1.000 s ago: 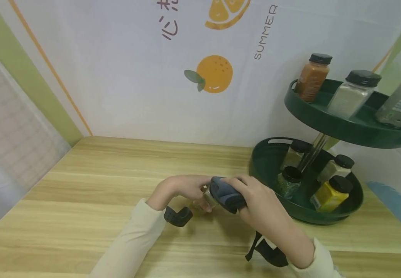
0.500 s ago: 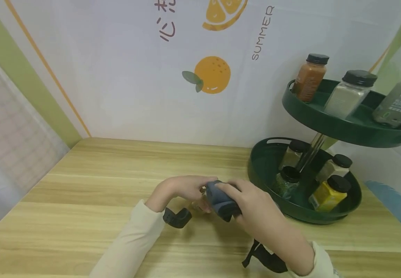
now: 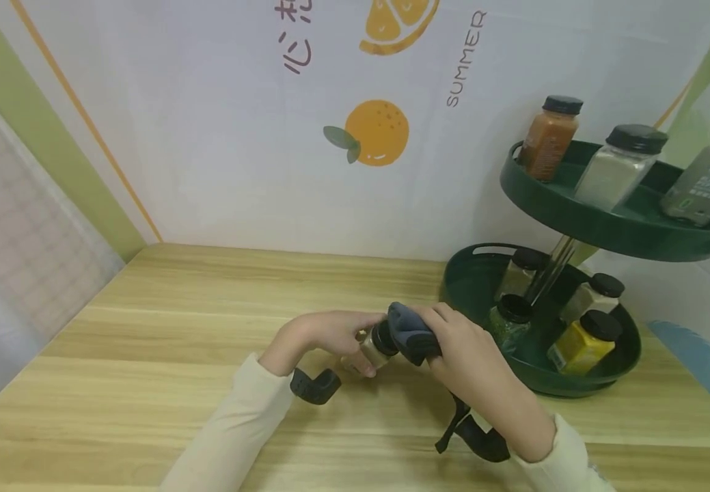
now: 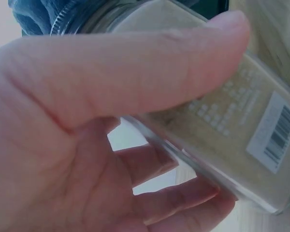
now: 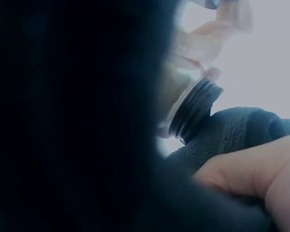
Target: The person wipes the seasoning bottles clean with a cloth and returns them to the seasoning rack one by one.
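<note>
My left hand (image 3: 336, 336) grips a clear, square-sided spice jar (image 3: 374, 350) with a black lid (image 3: 385, 337), tilted so the lid points right. In the left wrist view, the thumb lies across the jar (image 4: 217, 121), which holds a beige content and has a barcode label; the other fingers curl under it. My right hand (image 3: 462, 345) holds a folded blue-grey cloth (image 3: 412, 335) beside the lid. In the right wrist view the cloth (image 5: 237, 130) meets the black lid (image 5: 195, 108), with the thumb on the cloth; a dark shape hides the left half.
A two-tier dark green rack (image 3: 576, 386) stands at the right. Its upper tray (image 3: 613, 232) bears an orange-red jar (image 3: 548, 140), a pale jar (image 3: 616, 171) and a grey jar (image 3: 708, 179). Several jars, one yellow (image 3: 582, 345), sit below. A printed cloth (image 3: 238, 137) hangs behind the wooden table (image 3: 145, 383).
The right hand and cloth first went left and down over the jar's lid, then back up and right, so the black lid now shows. The left hand keeps its grip on the jar.
</note>
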`<state>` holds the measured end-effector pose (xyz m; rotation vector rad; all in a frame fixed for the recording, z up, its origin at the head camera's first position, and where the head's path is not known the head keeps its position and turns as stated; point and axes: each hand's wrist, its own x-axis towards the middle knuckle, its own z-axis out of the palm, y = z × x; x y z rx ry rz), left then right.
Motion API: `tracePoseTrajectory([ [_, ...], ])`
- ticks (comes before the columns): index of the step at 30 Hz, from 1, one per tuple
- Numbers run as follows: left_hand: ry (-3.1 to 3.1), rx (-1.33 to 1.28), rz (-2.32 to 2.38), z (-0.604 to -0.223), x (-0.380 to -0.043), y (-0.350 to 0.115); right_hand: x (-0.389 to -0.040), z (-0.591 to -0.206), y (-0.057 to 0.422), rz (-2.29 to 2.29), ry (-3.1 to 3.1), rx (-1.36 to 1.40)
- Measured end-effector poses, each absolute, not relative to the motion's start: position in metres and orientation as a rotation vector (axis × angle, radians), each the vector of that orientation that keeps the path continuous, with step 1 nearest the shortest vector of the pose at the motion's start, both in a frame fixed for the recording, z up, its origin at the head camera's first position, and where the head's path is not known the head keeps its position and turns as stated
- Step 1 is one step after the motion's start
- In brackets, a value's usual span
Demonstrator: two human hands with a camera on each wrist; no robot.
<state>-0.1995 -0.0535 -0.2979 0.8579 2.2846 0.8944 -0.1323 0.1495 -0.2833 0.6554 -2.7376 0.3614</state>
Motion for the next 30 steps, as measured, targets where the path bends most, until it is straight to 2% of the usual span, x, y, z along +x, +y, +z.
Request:
tracePoseTrajectory([
  [13,2.298,0.891,0.924,-0.300,-0.195,-0.053,-0.111,-0.278,0.130,0.200,-2.601,0.860],
  [21,2.484,0.803,0.761,-0.299,-0.188,-0.052,-0.127,-0.280,0.138,0.418,-2.664,0.746],
  [30,2.582,0.853,0.798,-0.311,-0.185,-0.056,-0.145,-0.291,0.149,0.423,-2.734,0.642],
])
